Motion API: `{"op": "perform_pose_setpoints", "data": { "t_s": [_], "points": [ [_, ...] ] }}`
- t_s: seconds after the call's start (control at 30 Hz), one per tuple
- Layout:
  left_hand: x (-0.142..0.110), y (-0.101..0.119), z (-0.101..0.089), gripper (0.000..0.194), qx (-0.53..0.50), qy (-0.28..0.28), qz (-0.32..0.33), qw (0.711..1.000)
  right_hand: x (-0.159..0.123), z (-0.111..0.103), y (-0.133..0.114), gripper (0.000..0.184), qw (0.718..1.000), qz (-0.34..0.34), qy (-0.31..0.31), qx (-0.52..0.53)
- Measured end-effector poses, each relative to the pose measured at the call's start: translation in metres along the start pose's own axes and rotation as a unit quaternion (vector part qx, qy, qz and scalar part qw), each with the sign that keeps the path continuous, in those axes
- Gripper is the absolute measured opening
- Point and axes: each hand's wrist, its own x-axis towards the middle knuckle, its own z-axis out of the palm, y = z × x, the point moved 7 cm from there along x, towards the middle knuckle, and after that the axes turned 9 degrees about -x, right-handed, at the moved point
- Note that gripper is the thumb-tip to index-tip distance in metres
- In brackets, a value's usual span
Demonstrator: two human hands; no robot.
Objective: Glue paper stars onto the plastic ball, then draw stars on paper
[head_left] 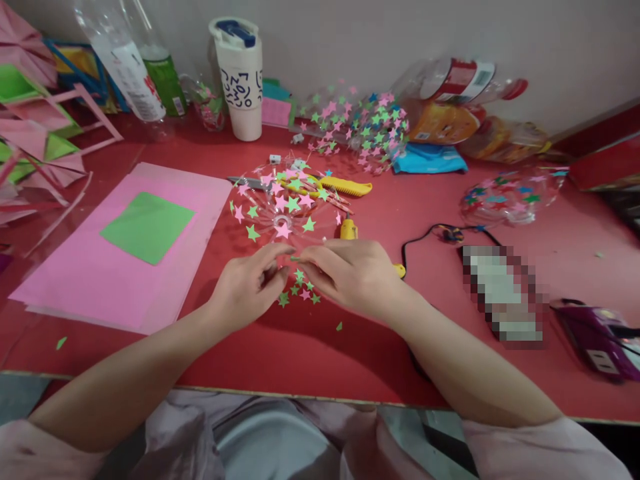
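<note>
A small green paper piece [295, 259], seen nearly edge-on, is pinched in the fingertips of my right hand [353, 272]. My left hand [249, 283] faces it from the other side, its fingers curled and the thumb and index tips a little apart. Below the fingertips lies a loose group of pink and green paper stars [300, 291]. Just beyond my hands stands a clear plastic piece with splayed strips [283, 223], with pink and green stars on their ends. The yellow glue gun [349, 228] is partly hidden behind my right hand.
Pink sheets [90, 267] carry a green square [149, 227] at left. A yellow cutter [345, 186] lies behind the star piece. Along the wall are a white tumbler [240, 87], plastic bottles [127, 77] and more star-covered pieces [383, 130]. A blurred-out phone-like object [500, 293] lies at right.
</note>
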Motion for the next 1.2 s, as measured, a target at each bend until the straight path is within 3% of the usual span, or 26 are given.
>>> {"op": "perform_pose_setpoints", "data": {
  "t_s": [0.4, 0.83, 1.2],
  "points": [
    [0.0, -0.003, -0.001, 0.017, -0.026, -0.005, -0.041, 0.999, 0.002, 0.003, 0.003, 0.023, 0.999, 0.026, 0.02, 0.005],
    [0.003, -0.005, -0.004, 0.016, -0.112, 0.033, -0.093, 0.989, 0.002, 0.007, 0.005, 0.016, 0.993, 0.102, 0.054, 0.035],
    [0.002, -0.012, -0.003, 0.017, -0.166, 0.044, -0.146, 0.974, 0.004, 0.007, 0.002, 0.017, 0.991, 0.105, 0.062, 0.045]
  ]
}}
